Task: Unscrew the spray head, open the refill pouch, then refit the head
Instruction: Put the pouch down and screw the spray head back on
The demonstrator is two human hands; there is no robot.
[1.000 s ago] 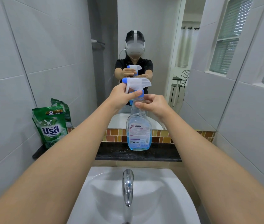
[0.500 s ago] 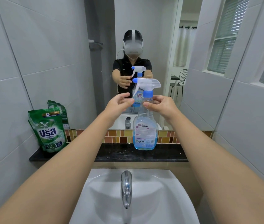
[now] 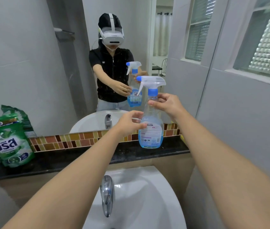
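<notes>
A clear spray bottle [image 3: 150, 129] with blue liquid stands on the black ledge [image 3: 81, 157] in front of the mirror. Its white spray head [image 3: 153, 81] with a blue collar sits on the neck, nozzle pointing left. My right hand [image 3: 166, 104] pinches the bottle's neck just under the collar. At the left side of the bottle's body my left hand [image 3: 128, 124] is curled with its fingers apart; I cannot tell whether it touches. The green refill pouch [image 3: 7, 141] stands upright at the ledge's left end, far from both hands.
A white sink [image 3: 141, 200] with a chrome faucet [image 3: 107, 194] lies below the ledge. A strip of brown mosaic tiles [image 3: 74, 139] backs the ledge. The mirror [image 3: 131, 38] shows a person with a headset. Grey tiled walls close in left and right.
My left hand let go of the spray head and dropped to the bottle's body. My right hand stayed on the neck. The view shifted, so the bottle appears further right.
</notes>
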